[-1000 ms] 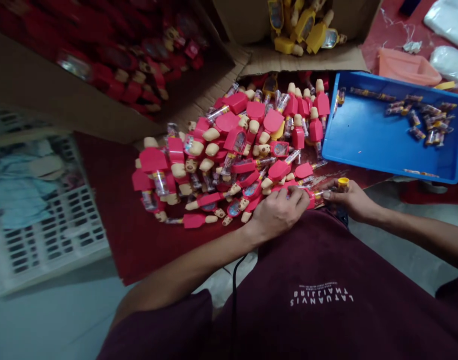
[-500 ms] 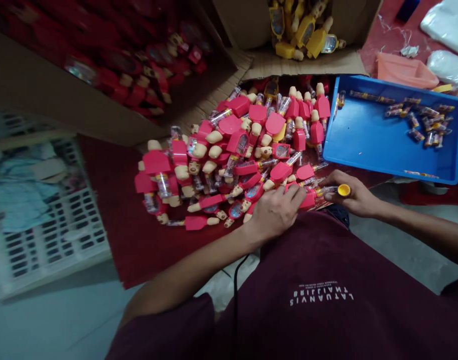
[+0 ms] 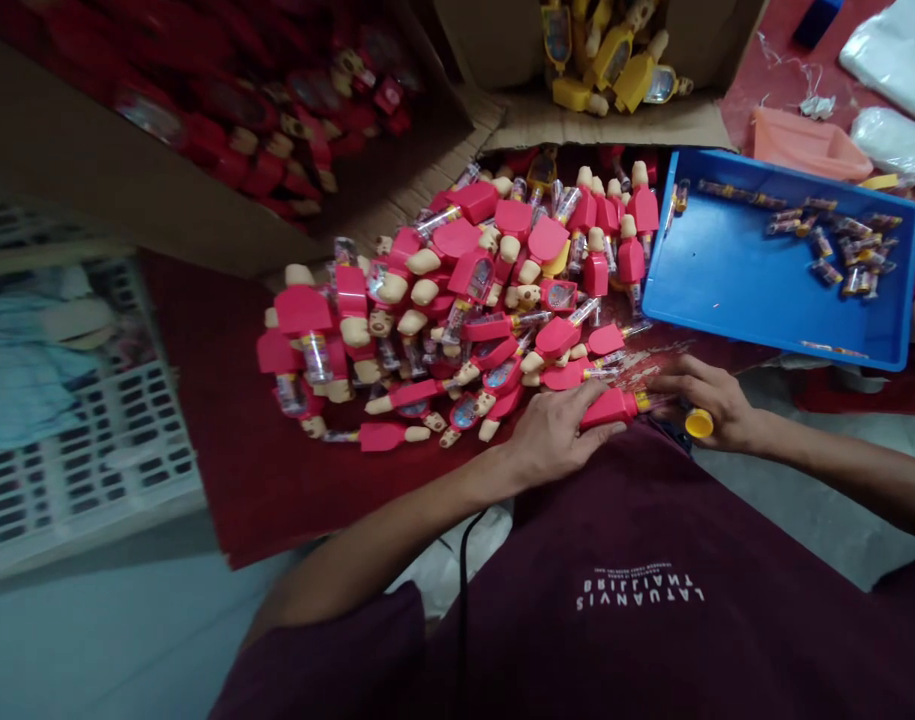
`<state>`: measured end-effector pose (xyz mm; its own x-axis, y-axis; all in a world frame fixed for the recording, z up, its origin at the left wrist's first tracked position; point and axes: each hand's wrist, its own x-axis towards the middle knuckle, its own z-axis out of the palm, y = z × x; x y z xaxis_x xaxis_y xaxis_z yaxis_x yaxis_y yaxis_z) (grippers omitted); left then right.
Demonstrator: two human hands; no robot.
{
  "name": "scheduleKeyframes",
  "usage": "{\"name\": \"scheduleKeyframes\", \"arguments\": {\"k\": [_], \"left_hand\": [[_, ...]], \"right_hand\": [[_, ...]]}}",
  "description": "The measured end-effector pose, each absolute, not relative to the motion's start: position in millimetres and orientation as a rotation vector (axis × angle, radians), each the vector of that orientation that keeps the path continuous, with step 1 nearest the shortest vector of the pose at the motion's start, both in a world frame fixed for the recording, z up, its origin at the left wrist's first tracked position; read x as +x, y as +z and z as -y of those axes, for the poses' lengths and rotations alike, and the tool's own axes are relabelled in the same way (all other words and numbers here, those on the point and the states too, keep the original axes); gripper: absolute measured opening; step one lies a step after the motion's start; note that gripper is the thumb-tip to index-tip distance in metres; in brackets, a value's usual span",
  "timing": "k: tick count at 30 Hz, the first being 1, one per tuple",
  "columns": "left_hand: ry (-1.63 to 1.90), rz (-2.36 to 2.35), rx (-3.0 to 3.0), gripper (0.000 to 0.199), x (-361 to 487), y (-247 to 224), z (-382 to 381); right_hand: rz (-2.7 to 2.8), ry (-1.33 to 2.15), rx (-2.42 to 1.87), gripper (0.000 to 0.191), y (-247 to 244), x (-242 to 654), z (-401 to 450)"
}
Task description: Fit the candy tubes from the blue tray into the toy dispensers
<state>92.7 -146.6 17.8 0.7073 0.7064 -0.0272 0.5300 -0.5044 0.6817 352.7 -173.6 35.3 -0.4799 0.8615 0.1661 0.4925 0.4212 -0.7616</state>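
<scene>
Well, left hand (image 3: 558, 432) on pink bottle (image 3: 607, 408), right hand (image 3: 716, 398) gripping yellow cap (image 3: 698, 423); red mat (image 3: 232, 480).

You're in dim, soft indoor light with muted shadows; the white plastic crate (image 3: 104, 460) at left blurs, and the wide view bends toward the edges.

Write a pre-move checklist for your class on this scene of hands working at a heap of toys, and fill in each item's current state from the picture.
1. Left hand on the red toy: ok, fingers lie over its body.
2. Right hand holding the yellow cap: ok, it is between the fingers.
3. Cap fitted on the clear tube: not ok, they are apart.
4. Contents of the tube: cannot tell, too blurred.
5. Blue tray free of both hands: ok, neither touches it.
</scene>
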Motion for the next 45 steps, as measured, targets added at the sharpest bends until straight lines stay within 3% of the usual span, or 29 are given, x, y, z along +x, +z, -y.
{"name": "scheduleKeyframes", "arguments": {"k": [4,11,21,25,31,35,39,45], "left_hand": [[0.311,-0.971,2.473,0.037,94,17,152],[0.167,-0.979,2.863,0.036,97,22,154],[0.16,-0.796,3.169,0.03,94,16,141],[0.03,-0.811,2.96,0.028,96,11,137],[-0.026,-0.99,2.205,0.049,95,22,118],[0.013,-0.811,1.76,0.053,89,25,108],[0.028,-0.806,1.758,0.057,90,23,116],[0.04,-1.029,2.181,0.055,98,25,141]], "right_hand": [[2.005,0.999,-1.227,0.022,41,344,173],[1.38,1.533,-1.603,0.036,42,328,167],[0.74,2.056,-1.7,0.038,27,323,156],[0.957,2.011,-1.753,0.031,24,326,154],[2.056,1.095,-1.276,0.026,36,343,152],[2.26,0.867,-0.986,0.027,39,349,157],[2.075,1.004,-1.119,0.023,39,341,168],[1.351,1.656,-1.533,0.032,44,332,167]]}}
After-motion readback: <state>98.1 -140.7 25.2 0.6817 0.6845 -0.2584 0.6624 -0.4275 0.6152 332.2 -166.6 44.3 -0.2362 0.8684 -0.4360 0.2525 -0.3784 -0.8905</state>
